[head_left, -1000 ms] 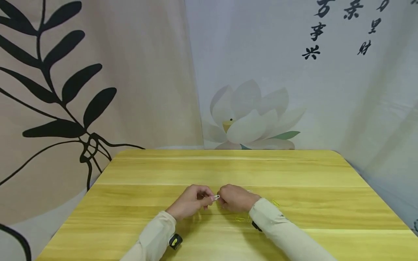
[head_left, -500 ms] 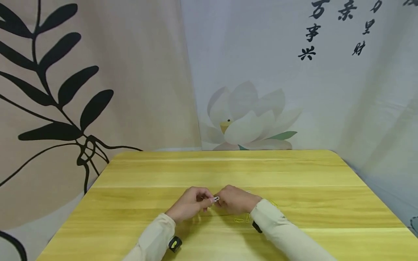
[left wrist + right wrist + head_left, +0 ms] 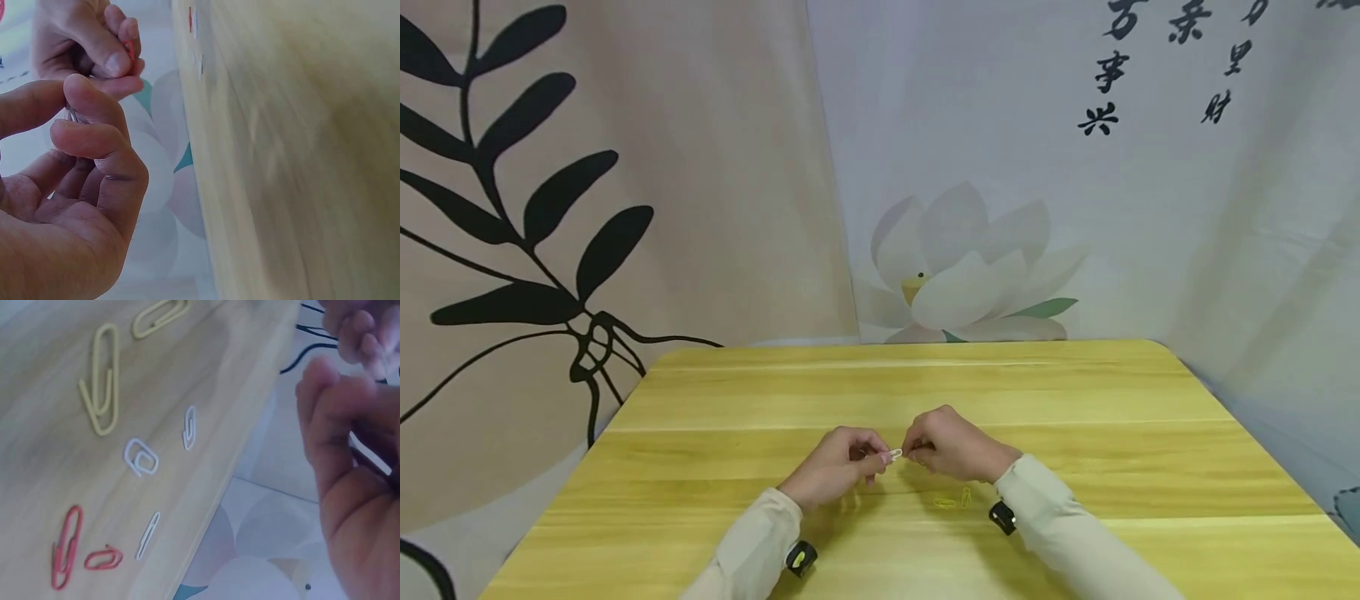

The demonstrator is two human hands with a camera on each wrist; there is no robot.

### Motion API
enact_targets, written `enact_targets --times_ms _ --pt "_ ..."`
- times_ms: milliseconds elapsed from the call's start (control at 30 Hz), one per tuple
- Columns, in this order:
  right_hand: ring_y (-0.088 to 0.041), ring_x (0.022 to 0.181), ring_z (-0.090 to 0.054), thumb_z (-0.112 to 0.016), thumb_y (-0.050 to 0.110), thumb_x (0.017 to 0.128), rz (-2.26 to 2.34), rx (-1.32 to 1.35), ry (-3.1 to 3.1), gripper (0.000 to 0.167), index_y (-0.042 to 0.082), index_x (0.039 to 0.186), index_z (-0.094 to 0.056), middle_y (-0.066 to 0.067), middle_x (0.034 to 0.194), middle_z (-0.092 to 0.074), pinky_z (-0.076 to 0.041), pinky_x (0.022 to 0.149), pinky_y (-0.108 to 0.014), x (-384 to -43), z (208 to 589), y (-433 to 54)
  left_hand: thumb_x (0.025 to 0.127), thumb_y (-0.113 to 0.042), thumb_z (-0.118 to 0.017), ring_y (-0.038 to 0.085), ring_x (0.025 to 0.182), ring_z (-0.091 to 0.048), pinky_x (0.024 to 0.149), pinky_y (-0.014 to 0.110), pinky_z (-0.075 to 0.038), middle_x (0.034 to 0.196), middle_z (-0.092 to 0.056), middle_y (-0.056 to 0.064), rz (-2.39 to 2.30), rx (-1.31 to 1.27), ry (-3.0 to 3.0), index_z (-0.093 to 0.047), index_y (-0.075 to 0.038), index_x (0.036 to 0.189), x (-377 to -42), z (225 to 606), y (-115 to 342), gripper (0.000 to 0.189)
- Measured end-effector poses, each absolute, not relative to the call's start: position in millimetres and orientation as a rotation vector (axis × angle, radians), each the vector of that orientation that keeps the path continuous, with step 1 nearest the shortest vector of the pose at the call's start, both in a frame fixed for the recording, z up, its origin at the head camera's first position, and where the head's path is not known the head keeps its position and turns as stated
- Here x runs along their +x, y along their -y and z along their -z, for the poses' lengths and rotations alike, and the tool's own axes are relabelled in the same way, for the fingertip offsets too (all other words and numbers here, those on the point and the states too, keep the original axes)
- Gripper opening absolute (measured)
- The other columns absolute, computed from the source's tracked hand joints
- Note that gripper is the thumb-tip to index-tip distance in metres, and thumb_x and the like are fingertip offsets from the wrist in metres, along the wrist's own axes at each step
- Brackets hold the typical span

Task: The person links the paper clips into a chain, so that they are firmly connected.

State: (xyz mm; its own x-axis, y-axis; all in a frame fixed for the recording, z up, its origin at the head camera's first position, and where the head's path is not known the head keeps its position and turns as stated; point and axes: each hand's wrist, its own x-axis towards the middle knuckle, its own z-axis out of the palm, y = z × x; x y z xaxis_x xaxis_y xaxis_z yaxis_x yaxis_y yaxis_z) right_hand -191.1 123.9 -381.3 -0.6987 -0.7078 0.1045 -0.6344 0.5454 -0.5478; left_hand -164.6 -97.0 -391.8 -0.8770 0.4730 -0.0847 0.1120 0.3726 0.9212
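Note:
Between thumb and fingertips, my left hand [image 3: 835, 468] pinches a white paper clip [image 3: 895, 455], its looped end sticking out towards the other hand. My right hand [image 3: 958, 446] is right beside it, fingertips close to that loop. In the left wrist view, a small red paper clip [image 3: 129, 49] shows pinched at the right hand's fingertips. The left fingers [image 3: 94, 140] mostly cover the white clip there. Both hands are over the middle of the wooden table [image 3: 760, 392].
Two yellow paper clips [image 3: 100, 381] lie on the table near the right wrist. White paper clips [image 3: 189, 428] and red paper clips [image 3: 65, 547] lie by them in the right wrist view. Behind the table hangs a printed curtain [image 3: 737, 208].
My right hand has shifted slightly up and right, its fingertips drawing a little away from the white clip. The left hand stays almost still, and the head view has turned slightly.

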Motion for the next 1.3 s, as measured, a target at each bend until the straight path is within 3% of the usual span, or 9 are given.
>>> enact_targets --times_ms 167,300,467,600,700,867,1033,1300 --pt "0.001 0.059 -0.061 -0.057 -0.004 0.096 1.08 -1.066 -2.577 0.019 -0.005 0.101 -0.075 -0.016 0.087 -0.072 -0.054 0.057 -0.019 -188 378 -133 0.098 -0.021 -0.064 0.018 0.07 -0.061 0.061 0.032 -0.049 0.089 -0.067 0.016 -1.487 0.532 -2.332 -0.068 0.001 0.102 -166 390 97 0.023" --pt "-0.008 0.062 -0.067 -0.055 -0.007 0.092 1.196 -1.029 -2.543 0.022 -0.005 0.103 -0.074 -0.017 0.088 -0.071 -0.056 0.057 -0.022 -186 377 -137 0.097 -0.021 -0.064 0.017 0.07 -0.06 0.061 0.032 -0.048 0.091 -0.067 0.021 -1.484 0.535 -2.345 -0.069 0.001 0.102 -167 389 96 0.023" --pt "-0.02 0.063 -0.07 -0.066 0.0 0.093 1.253 -1.008 -2.548 0.012 0.0 0.101 -0.075 -0.018 0.092 -0.075 -0.054 0.054 -0.022 -184 377 -137 0.098 -0.021 -0.063 0.016 0.069 -0.06 0.063 0.03 -0.048 0.085 -0.065 0.014 -1.493 0.534 -2.347 -0.068 0.001 0.101 -167 388 96 0.023" --pt "-0.024 0.057 -0.068 -0.065 0.006 0.096 1.294 -0.996 -2.54 0.012 0.005 0.097 -0.077 -0.017 0.085 -0.075 -0.044 0.046 -0.019 -184 377 -137 0.1 -0.021 -0.061 0.015 0.069 -0.06 0.067 0.033 -0.05 0.083 -0.063 0.006 -1.5 0.552 -2.347 -0.067 0.002 0.099 -168 389 95 0.024" --pt "-0.025 0.055 -0.067 -0.063 0.009 0.099 1.303 -1.004 -2.509 0.016 0.006 0.095 -0.077 -0.016 0.08 -0.073 -0.045 0.047 -0.02 -183 379 -137 0.101 -0.02 -0.059 0.014 0.069 -0.06 0.069 0.034 -0.052 0.084 -0.062 0.004 -1.515 0.558 -2.336 -0.067 0.003 0.1 -168 390 94 0.024" --pt "-0.022 0.053 -0.066 -0.063 0.014 0.099 1.319 -1.008 -2.45 0.018 0.005 0.092 -0.077 -0.017 0.078 -0.072 -0.051 0.054 -0.023 -183 379 -136 0.102 -0.016 -0.056 0.013 0.069 -0.059 0.067 0.032 -0.052 0.083 -0.062 0.002 -1.535 0.55 -2.321 -0.067 0.004 0.101 -167 388 91 0.023" --pt "-0.019 0.053 -0.066 -0.064 0.015 0.099 1.338 -1.005 -2.431 0.018 0.004 0.092 -0.076 -0.017 0.078 -0.072 -0.056 0.059 -0.025 -181 378 -136 0.102 -0.017 -0.057 0.012 0.069 -0.058 0.059 0.022 -0.045 0.083 -0.061 0.002 -1.552 0.545 -2.304 -0.066 0.005 0.101 -166 385 90 0.024" --pt "-0.018 0.052 -0.065 -0.063 0.016 0.099 1.383 -0.993 -2.373 0.019 0.006 0.091 -0.076 -0.021 0.076 -0.07 -0.042 0.045 -0.019 -181 380 -136 0.102 -0.017 -0.056 0.013 0.068 -0.057 0.054 0.021 -0.039 0.083 -0.063 0.005 -1.587 0.563 -2.275 -0.066 0.003 0.099 -163 381 89 0.023"
